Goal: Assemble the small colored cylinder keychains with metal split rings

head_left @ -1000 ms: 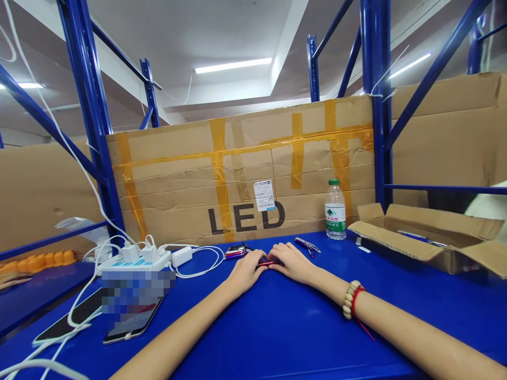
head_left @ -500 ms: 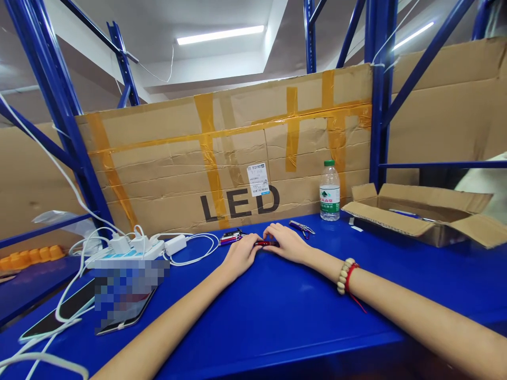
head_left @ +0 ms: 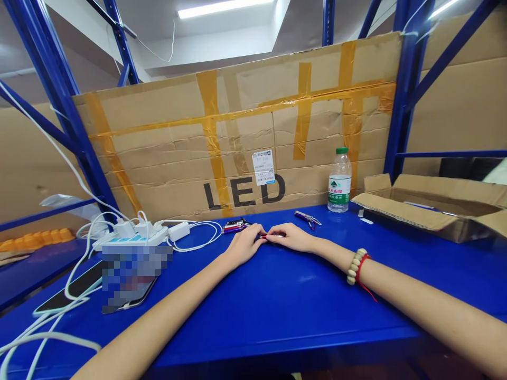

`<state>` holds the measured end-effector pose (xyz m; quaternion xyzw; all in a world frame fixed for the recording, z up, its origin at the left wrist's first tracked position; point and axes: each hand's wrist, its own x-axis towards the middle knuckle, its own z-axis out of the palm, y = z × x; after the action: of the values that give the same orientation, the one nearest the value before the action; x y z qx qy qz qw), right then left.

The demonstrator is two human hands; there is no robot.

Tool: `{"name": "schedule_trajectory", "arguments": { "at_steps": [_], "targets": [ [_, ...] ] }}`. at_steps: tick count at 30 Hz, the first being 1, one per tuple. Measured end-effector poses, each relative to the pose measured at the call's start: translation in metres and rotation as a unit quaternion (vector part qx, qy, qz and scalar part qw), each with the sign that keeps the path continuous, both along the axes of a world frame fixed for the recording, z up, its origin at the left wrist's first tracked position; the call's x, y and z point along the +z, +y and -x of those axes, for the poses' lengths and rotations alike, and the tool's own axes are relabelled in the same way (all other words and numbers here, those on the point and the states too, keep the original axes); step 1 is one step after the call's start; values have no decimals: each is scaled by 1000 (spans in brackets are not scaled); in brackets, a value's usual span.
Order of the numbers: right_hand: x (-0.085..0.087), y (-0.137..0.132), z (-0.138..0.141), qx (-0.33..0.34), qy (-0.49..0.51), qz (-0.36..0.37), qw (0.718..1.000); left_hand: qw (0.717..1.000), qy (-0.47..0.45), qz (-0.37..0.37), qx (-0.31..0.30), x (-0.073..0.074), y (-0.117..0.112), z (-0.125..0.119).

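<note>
At the middle of the blue tabletop, my left hand [head_left: 244, 245] and my right hand [head_left: 295, 237] meet at the fingertips. Between them is a slim, shiny dark red object [head_left: 264, 237], mostly covered by my fingers, so its exact kind does not show. Both hands are closed, pinching it from either side. Just beyond my left hand lies a cluster of small slim items [head_left: 234, 226] in red, purple and silver. A purple and silver hand tool [head_left: 308, 219], with its arms spread, rests behind my right hand.
A water bottle [head_left: 339, 184] with a green cap stands at the back, before a cardboard panel [head_left: 178, 169] marked LED. An open cardboard box [head_left: 420, 214] is at the right. On the left are a power strip [head_left: 134, 237], white cables [head_left: 75, 285] and a phone [head_left: 71, 290].
The view has tilted down and shifted slightly. My fingertips have come closer together, and less of the dark red object shows between them. The other items stay in place.
</note>
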<state>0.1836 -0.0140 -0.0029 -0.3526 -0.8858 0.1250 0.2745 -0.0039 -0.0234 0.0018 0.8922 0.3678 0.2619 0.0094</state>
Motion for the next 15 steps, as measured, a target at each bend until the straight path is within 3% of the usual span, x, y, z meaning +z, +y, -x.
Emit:
{"name": "schedule_trajectory", "arguments": {
  "at_steps": [9,13,15],
  "targets": [
    [1,-2,-1,-19,-66,-32,997,999,-7,-30,-41,2,-3,0],
    [4,-7,2,-52,-85,-30,995,994,-94,55,-5,-5,8,1],
    [6,-9,2,-63,-91,-27,993,978,-179,104,36,-7,15,3]
  ]
}}
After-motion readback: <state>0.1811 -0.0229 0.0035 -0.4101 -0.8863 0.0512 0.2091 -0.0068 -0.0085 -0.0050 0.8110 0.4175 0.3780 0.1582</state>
